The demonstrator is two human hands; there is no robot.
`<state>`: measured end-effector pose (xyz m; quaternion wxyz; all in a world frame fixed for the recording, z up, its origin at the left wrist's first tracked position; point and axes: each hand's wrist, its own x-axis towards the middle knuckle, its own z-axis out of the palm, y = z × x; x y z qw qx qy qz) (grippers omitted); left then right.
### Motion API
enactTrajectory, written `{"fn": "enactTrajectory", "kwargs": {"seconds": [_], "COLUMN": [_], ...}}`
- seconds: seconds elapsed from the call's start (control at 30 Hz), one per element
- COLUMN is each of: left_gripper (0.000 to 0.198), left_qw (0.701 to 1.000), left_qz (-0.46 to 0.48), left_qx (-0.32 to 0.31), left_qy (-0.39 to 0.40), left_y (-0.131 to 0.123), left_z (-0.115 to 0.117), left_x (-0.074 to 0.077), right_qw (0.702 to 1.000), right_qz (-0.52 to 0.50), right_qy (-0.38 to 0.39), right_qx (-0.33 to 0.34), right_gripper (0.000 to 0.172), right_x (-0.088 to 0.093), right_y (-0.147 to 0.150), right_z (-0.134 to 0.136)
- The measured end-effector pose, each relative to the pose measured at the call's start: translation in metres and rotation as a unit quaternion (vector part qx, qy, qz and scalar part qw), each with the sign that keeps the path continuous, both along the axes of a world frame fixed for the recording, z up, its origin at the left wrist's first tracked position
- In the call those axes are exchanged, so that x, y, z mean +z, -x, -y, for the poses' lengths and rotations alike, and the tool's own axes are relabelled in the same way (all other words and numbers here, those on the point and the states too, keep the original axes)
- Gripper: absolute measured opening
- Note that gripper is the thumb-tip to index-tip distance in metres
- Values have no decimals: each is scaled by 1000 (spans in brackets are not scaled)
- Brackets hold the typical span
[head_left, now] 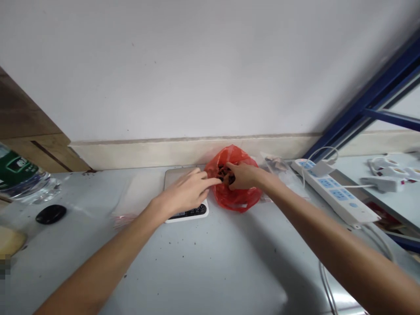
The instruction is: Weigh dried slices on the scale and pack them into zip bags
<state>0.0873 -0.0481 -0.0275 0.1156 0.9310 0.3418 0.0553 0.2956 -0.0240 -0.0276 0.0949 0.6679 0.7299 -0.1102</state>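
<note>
A red plastic bag (pixel 232 203) stands with its mouth spread, holding dark brown dried pieces (pixel 224 174) whose kind I cannot make out. My right hand (pixel 244 176) reaches into the bag from the right, thumb and forefinger curved and apart around some of the pieces. Over the white kitchen scale (pixel 179 174) is my left hand (pixel 188 189), its forefinger stretched to the bag's left rim and the other fingers loosely bent. That hand covers much of the steel plate and part of the black display strip.
Clear plastic bags (pixel 136 194) lie left of the scale; another clear bag (pixel 278 168) with pale contents sits right. A power strip (pixel 334 190) with cables, a black oval object (pixel 50 214) and a large water bottle (pixel 22 175) flank the grey tabletop (pixel 183 271). The wall (pixel 197 78) rises behind.
</note>
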Motion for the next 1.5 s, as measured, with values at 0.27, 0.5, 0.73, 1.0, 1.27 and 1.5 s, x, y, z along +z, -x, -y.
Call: {"fn": "enactTrajectory", "kwargs": {"seconds": [0.27, 0.5, 0.73, 1.0, 1.27, 1.5], "left_gripper": [34, 33, 48, 42, 52, 56], "left_qw": [999, 994, 985, 984, 965, 956], "left_qz": [-14, 108, 172, 57, -72, -91], "left_qx": [-34, -18, 0, 168, 220, 223], "left_qy": [-18, 0, -11, 32, 123, 165], "left_y": [-19, 1, 21, 89, 125, 127], "left_z": [-7, -3, 3, -20, -25, -22], "left_x": [-2, -1, 3, 29, 36, 42], "right_qw": [998, 999, 988, 970, 980, 974], "right_qz": [-24, -50, -151, -225, -143, -182], "right_qy": [49, 10, 9, -47, 7, 32], "right_qx": [15, 3, -19, 84, 135, 130], "right_gripper": [53, 21, 16, 12, 20, 27], "right_x": [17, 24, 59, 78, 32, 34], "right_y": [-7, -16, -24, 44, 123, 111], "right_z": [6, 5, 14, 20, 1, 0]}}
